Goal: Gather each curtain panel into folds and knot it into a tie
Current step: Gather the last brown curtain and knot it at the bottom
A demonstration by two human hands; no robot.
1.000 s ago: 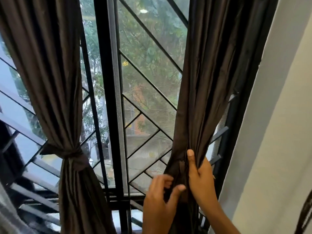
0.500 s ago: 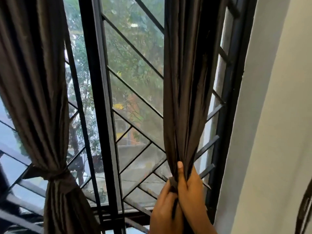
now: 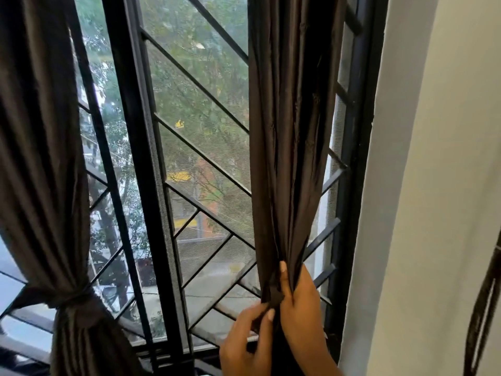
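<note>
Setting: window recess with a black window frame (image 3: 127,158), a grille (image 3: 208,164) of diagonal bars, and fine mesh (image 3: 189,77) behind it; green trees (image 3: 195,50) outside.
Item 1: right curtain panel (image 3: 287,131), dark brown, faintly glossy, drawn into narrow lengthwise folds.
Position: right of centre, hanging in front of the grille, just beside the frame's right upright.
Axis: long axis vertical; folds run top to bottom and taper to 1 tight bunch at the hands, low in view.
Right hand (image 3: 303,308): wrapped round the bunch from the right, thumb lying straight up the front of the cloth, fingers hidden behind it.
Left hand (image 3: 244,340): just left of the bunch, thumb and curled fingers pinching a dark bit of the same cloth at the gather.
Knot, item 1: cannot be told under the fingers.
Item 2: left curtain panel (image 3: 40,158), same cloth, at the left edge, vertical, cinched low down by a same-coloured tie (image 3: 71,299); cloth flares again below it.
Markings: yellow patches (image 3: 179,176) beyond the mesh, too blurred to read.
Surround: pale wall (image 3: 433,185) at right; dark strap (image 3: 485,308) at the far right edge, partly cut off.
</note>
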